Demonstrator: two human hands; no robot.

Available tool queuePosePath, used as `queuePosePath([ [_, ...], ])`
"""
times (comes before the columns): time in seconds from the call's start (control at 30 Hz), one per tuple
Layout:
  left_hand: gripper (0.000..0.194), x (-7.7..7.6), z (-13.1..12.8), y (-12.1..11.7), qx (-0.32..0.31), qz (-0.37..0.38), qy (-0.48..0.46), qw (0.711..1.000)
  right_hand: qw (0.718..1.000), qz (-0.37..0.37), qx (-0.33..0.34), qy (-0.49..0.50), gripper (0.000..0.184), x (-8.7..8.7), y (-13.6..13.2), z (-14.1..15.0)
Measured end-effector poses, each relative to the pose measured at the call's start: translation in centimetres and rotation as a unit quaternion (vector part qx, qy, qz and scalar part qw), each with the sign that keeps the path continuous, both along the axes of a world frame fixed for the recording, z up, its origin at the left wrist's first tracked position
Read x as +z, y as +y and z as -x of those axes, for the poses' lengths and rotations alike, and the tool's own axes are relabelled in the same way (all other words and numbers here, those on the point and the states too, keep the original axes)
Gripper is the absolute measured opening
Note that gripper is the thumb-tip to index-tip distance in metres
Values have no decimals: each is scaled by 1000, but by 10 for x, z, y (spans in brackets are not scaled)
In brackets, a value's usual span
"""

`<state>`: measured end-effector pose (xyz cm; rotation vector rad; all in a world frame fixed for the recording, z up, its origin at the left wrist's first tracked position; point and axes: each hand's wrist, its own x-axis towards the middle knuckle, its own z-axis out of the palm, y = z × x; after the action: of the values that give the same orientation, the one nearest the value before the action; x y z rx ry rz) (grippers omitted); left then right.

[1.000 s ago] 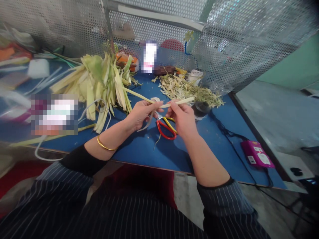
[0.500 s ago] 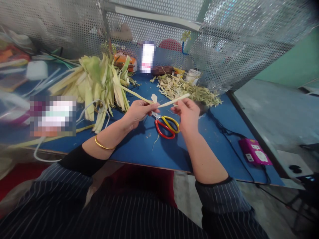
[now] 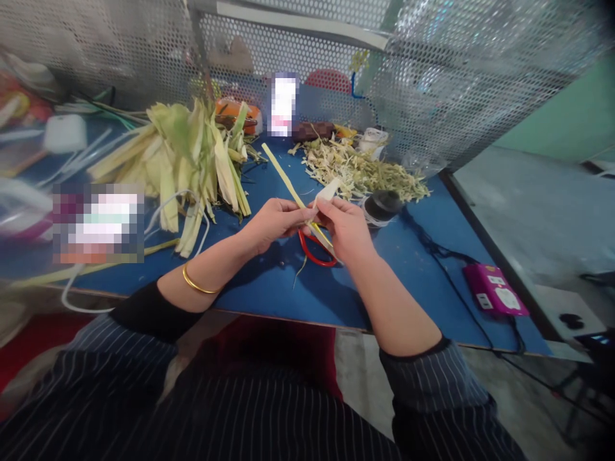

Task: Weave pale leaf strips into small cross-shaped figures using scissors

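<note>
Pinching between thumb and fingertips, the left hand (image 3: pixel 281 221) is gripping a yellow-green husk strip (image 3: pixel 283 176), while the right hand (image 3: pixel 344 225), its thumb and fingers closed on a pale piece (image 3: pixel 330 189), is meeting it above the blue desk (image 3: pixel 273 288), midway between the near and far edges. The strip's long axis is running diagonally, its free end rising from the grip toward the far edge and leaning to the left side; the left fingertips are sitting nearer that free length. The pale piece is pointing the other way, toward the far right, from the right fingertips. Where strip and piece are meeting, fingers are covering the join, so I cannot tell whether the two are one length or separate. Just beneath the hands, scissors (image 3: pixel 312 257) are lying partly hidden, a red handle loop showing toward the near edge. A bundle of husks (image 3: pixel 173 153) is spreading over the left half; a heap of shreds (image 3: pixel 360 166) is lying toward the far edge on the right, below a perforated screen (image 3: pixel 288 45). A dark-topped container (image 3: pixel 384 203) is standing just beside the right hand, and a purple pack (image 3: pixel 496 291) is resting by the near right corner.
</note>
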<state>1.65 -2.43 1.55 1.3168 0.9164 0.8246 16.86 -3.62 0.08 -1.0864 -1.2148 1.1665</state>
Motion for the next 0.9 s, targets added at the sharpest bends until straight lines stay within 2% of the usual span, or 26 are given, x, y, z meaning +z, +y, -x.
queuePosePath([
  [0.07, 26, -2, 0, 0, -10, 4, 5, 1000, 999, -2, -42, 19, 23, -4, 2, 1],
  [0.13, 22, -3, 0, 1, -22, -1, 11, 1000, 997, -7, -74, -6, 23, -7, 4, 1],
  [0.23, 22, -4, 0, 2, -23, -16, 28, 999, 984, -39, -103, -142, 31, -5, 5, -5],
  [0.27, 23, -3, 0, 2, -16, -18, 34, 999, 968, -61, -124, -208, 37, -2, 4, -8],
  [0.33, 26, -2, 0, 1, -7, -19, 39, 999, 919, -116, -190, -324, 46, 7, 1, -14],
  [0.4, 28, 0, -1, -1, -11, -29, 46, 998, 887, -174, -229, -362, 44, 17, -2, -19],
  [0.43, 28, 0, -1, -2, -21, -39, 54, 998, 887, -196, -216, -359, 40, 20, -3, -19],
  [0.5, 29, -1, -2, -4, -50, -64, 79, 994, 914, -207, -117, -328, 31, 23, -4, -19],
  [0.57, 30, -4, -3, -6, -77, -80, 100, 989, 945, -170, 8, -280, 24, 21, -3, -16],
  [0.63, 28, -6, -5, -8, -92, -85, 107, 986, 965, -113, 77, -224, 21, 17, -3, -12],
  [0.73, 24, -6, -6, -10, -102, -66, 95, 988, 985, -64, 49, -150, 19, 12, -5, -7],
  [0.9, 18, -1, -7, -14, -129, -30, 62, 989, 992, -66, -42, -100, 22, 8, -5, -1],
])
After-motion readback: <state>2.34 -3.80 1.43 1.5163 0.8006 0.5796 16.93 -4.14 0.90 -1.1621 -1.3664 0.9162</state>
